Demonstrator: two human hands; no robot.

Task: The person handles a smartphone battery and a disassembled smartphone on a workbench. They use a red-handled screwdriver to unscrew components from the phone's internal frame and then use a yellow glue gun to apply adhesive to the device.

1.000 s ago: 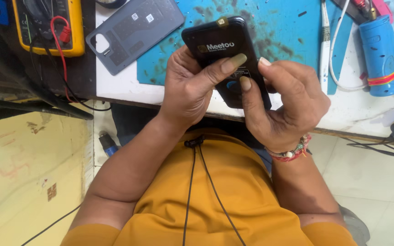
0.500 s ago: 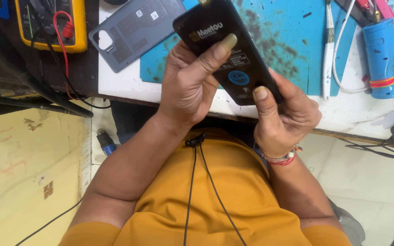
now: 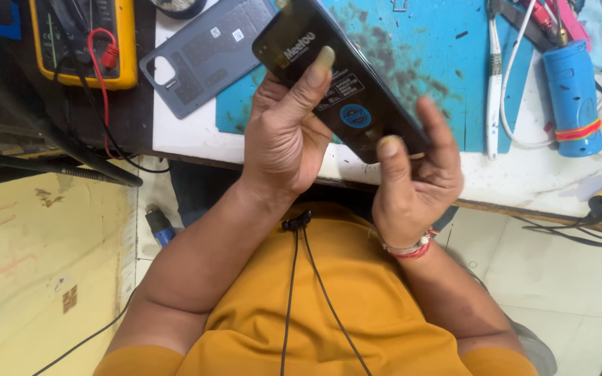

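Raised black phone battery toward 12 o'clock over blue mat since previous frames, left hand clamped on its upper half, right hand pinching lower end, thumb shifted downward.

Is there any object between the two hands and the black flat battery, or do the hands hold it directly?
Nothing visible stands between. The left hand grips the black flat rectangular battery directly, thumb across its labelled face. The right hand supports its lower end with thumb and fingers. The grey plastic phone back cover lies apart on the bench.
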